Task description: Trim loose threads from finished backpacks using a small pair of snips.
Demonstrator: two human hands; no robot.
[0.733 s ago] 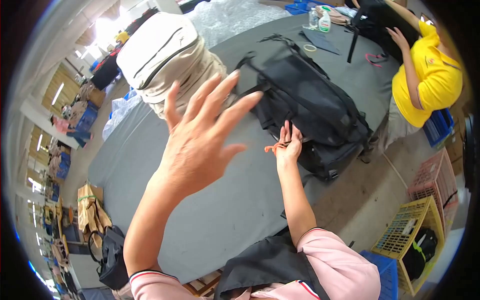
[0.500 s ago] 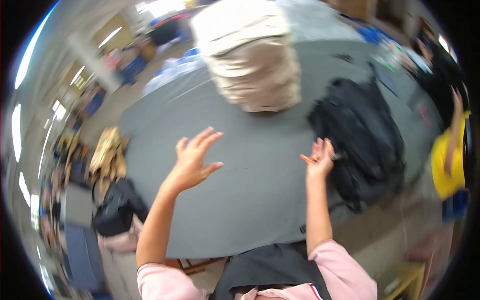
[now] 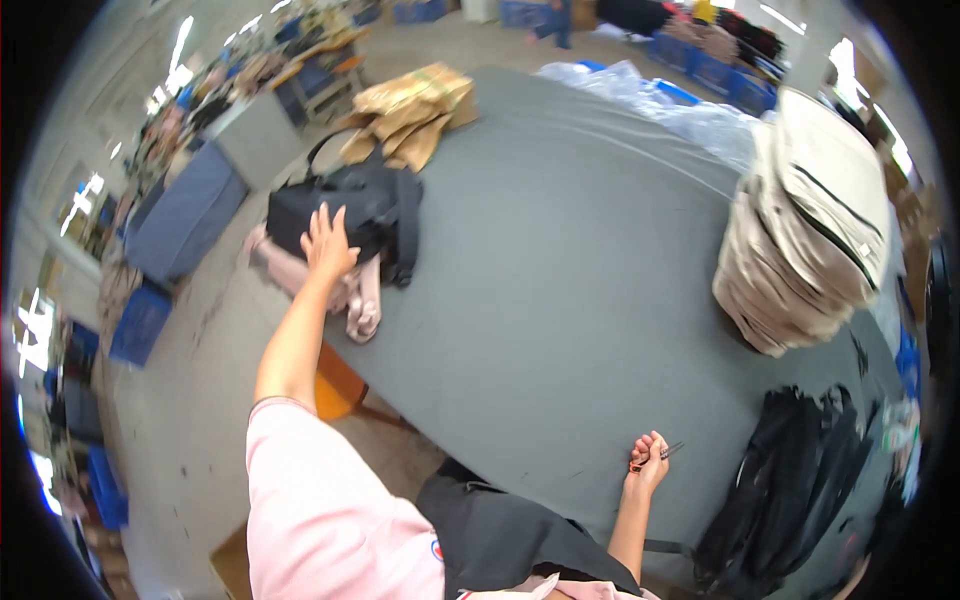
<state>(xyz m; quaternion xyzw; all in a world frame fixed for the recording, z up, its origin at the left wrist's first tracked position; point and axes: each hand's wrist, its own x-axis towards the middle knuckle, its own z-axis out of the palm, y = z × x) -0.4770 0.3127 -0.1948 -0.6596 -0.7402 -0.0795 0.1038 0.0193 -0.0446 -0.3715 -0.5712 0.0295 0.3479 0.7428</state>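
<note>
My left hand (image 3: 328,243) is stretched out to the left with its fingers spread, over or against a black backpack (image 3: 372,200) at the table's left edge. Whether the fingertips touch the bag, I cannot tell. Pink cloth (image 3: 362,312) hangs out beneath that bag. Low on the right, my right hand (image 3: 648,462) is closed around small scissors (image 3: 637,466) with an orange handle; their thin dark tips point right. To the right of this hand, black backpacks (image 3: 778,490) lie flat on the grey table (image 3: 580,290).
A tall beige backpack stack (image 3: 800,240) stands at the table's right. Crumpled brown paper (image 3: 415,105) lies at the far left corner, and clear plastic (image 3: 690,115) along the far edge. An orange stool (image 3: 338,383) sits below the left edge. Blue crates (image 3: 140,325) stand on the floor.
My view has swung left. My left hand has gone from above the bare tabletop to the black backpack at the left. My right hand, still holding the scissors, is now lower and away from the black bags.
</note>
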